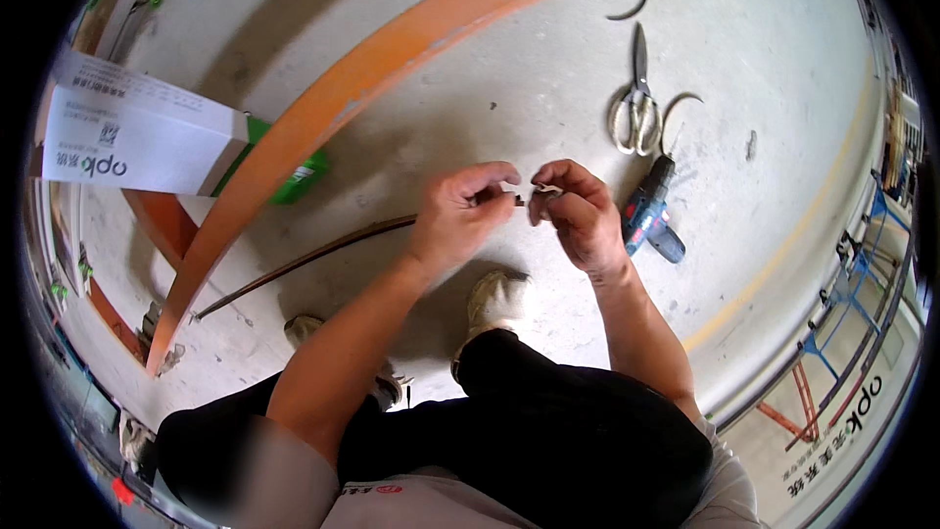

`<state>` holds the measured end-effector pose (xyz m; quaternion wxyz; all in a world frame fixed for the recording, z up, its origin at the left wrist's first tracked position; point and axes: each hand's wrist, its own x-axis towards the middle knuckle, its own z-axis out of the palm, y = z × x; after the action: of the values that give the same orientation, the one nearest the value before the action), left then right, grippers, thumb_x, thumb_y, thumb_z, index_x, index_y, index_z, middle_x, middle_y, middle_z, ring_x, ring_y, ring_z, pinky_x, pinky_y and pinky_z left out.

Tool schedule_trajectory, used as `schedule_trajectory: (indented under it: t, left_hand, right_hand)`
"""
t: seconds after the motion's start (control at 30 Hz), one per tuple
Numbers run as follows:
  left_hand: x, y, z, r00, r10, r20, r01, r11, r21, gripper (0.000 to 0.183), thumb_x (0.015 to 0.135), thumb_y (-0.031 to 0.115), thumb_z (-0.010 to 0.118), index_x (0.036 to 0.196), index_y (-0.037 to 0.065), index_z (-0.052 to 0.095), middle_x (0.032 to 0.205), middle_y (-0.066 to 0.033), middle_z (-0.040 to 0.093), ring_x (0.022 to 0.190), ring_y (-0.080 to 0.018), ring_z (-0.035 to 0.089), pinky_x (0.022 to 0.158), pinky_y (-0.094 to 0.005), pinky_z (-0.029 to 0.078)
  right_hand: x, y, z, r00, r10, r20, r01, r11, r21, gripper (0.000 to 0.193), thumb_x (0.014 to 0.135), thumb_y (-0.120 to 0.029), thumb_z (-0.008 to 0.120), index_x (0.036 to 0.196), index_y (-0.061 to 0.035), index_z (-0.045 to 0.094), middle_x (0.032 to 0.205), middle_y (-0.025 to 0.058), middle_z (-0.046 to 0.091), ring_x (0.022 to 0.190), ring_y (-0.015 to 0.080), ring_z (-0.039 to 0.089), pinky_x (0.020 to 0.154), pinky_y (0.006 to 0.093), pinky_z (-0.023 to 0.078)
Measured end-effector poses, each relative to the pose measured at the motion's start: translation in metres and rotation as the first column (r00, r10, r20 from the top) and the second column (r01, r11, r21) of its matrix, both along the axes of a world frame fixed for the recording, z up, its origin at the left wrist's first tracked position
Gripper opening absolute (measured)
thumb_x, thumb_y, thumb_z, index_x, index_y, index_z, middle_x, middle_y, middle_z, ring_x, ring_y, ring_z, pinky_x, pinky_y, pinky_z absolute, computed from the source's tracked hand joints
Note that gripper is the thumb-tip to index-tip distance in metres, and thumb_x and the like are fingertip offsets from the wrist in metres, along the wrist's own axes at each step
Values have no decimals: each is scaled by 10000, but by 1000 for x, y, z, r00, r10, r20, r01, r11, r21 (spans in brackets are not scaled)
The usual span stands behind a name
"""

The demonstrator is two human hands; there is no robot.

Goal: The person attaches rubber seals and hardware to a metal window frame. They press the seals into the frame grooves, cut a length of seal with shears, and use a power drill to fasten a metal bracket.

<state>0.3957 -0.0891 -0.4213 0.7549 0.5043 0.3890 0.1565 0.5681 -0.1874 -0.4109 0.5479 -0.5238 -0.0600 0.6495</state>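
Observation:
In front of my body, my left hand [455, 216] is closed, its thumb and forefinger pinching near the end of a long thin brown strip [323, 251]. The strip runs from behind that hand down and left towards the floor. A short reddish-brown tip shows beyond the fingertips. Close by on the right, my right hand [585, 220] pinches a small dark metallic piece [544, 193], mostly covered by its fingers. Only a narrow gap separates the two hands. The exact kind of the small piece cannot be made out.
A curved orange beam [392, 54] arches across the left, beside a white box [147, 127] with a green end. To the right on the grey floor lie scissors [638, 108], a cordless drill [650, 211] and dark curved pieces [636, 2]. Blue racks [852, 264] stand far right.

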Motion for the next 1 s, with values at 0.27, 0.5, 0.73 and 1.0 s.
schedule_trajectory:
  t: [0.27, 0.5, 0.73, 1.0]
  left_hand:
    - [4, 6, 6, 999, -23, 38, 23, 1000, 13, 208, 854, -41, 661, 1054, 2, 701, 770, 41, 588, 708, -36, 510, 639, -208, 429]
    - [1, 7, 6, 998, -6, 63, 0, 996, 86, 194, 854, -53, 656, 1040, -10, 690, 805, 32, 613, 727, -40, 525, 647, -214, 441]
    - [1, 19, 22, 966, -246, -74, 257, 935, 246, 135, 825, -41, 706, 960, -45, 709, 815, -52, 674, 752, -109, 613, 675, -263, 497]
    - [-1, 24, 29, 964, -246, -106, 263, 943, 204, 160, 825, -6, 749, 976, -49, 720, 836, -78, 707, 758, -121, 632, 689, -260, 508]
  right_hand:
    - [-5, 5, 10, 996, 94, 1, -93, 986, -135, 218, 919, -177, 703, 1002, 16, 645, 768, 29, 597, 670, 100, 544, 619, 257, 462]
    - [-4, 11, 15, 985, 166, 47, -154, 971, -185, 153, 883, -115, 638, 870, 36, 662, 736, 35, 600, 642, 98, 536, 597, 252, 441]
    - [-2, 14, 25, 991, 130, 14, -126, 977, -175, 151, 872, -110, 669, 862, 40, 654, 696, 38, 582, 613, 103, 524, 577, 262, 429]
    - [-3, 16, 28, 994, 78, -71, -91, 974, -209, 150, 884, -101, 675, 872, 44, 642, 679, 44, 571, 579, 116, 521, 558, 281, 434]
